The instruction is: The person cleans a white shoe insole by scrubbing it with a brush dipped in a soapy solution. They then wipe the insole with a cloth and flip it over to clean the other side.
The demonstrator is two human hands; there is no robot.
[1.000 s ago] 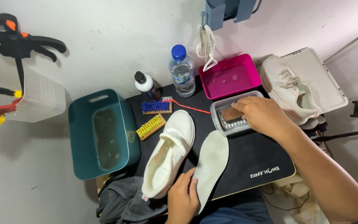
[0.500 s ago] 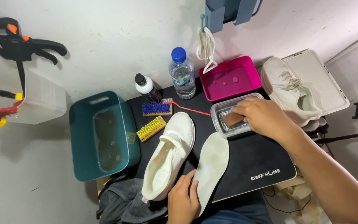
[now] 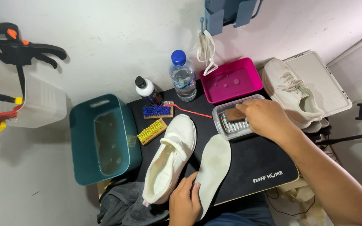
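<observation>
- Small black-topped table (image 3: 256,163) pushed against a scuffed white wall; a teal tub (image 3: 101,140) of murky water sits at its left edge, a grey cloth (image 3: 122,207) bunched below the near corner.
- Along the back: a clear water bottle (image 3: 183,75) with blue cap, a small dark bottle (image 3: 147,90) with white neck, a pink tray (image 3: 231,79) holding a few drops of water, white laces (image 3: 206,50) hanging from a hook above it.
- Blue-bristled brush (image 3: 158,111) and yellow-bristled brush (image 3: 151,131) lie just beside the tub, untouched.
- Right hand (image 3: 265,119): over the past second it has barely shifted, staying over the clear plastic container (image 3: 235,121); fingers curled down onto a brown-backed brush (image 3: 234,114) inside it. Grip looks closed on the brush, though fingertips are partly hidden.
- Left hand (image 3: 185,201): unchanged too, lying flat with fingers spread loosely, pinning the heel end of the white insole (image 3: 214,165) to the table; nothing gripped.
- White shoe (image 3: 170,159) lies on its side between tub and insole, touching the insole's edge, same spot as before.
- Second white shoe (image 3: 292,92) rests on a white lid-like tray (image 3: 323,81) off the table's right side.
- Judgement: little motion means the brush is being worked in the container rather than lifted; scrubbing of the insole not begun.
</observation>
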